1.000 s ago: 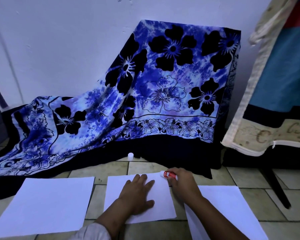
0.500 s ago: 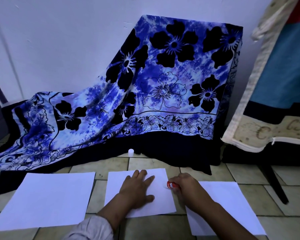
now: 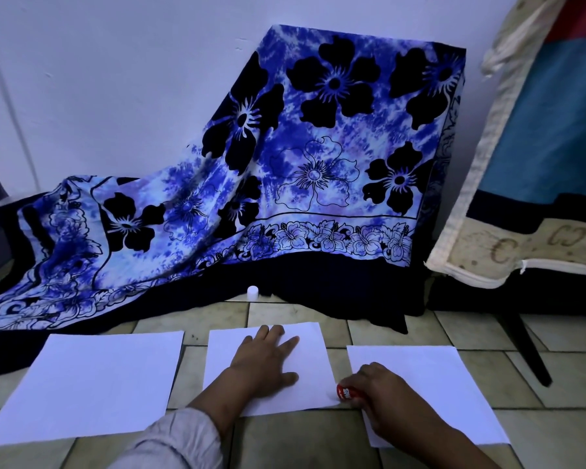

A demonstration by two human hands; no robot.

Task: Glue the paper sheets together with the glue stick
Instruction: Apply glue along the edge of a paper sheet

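Three white paper sheets lie side by side on the tiled floor: a left sheet (image 3: 88, 384), a middle sheet (image 3: 310, 370) and a right sheet (image 3: 444, 377). My left hand (image 3: 263, 362) rests flat on the middle sheet with fingers spread. A red glue stick (image 3: 345, 392) is gripped in my right hand (image 3: 378, 389), its tip touching the lower right corner of the middle sheet. My right forearm covers part of the right sheet. The stick's white cap (image 3: 252, 291) stands on the floor farther back.
A blue floral cloth (image 3: 285, 184) drapes over something against the white wall behind the sheets. A cushion with cream trim (image 3: 521, 198) leans at the right, above a dark stand leg (image 3: 528, 346). Tiled floor (image 3: 301, 445) lies in front.
My right hand has dragged the glue stick down the middle sheet's right edge, from the top corner to the bottom corner. My left hand stayed flat on the sheet.
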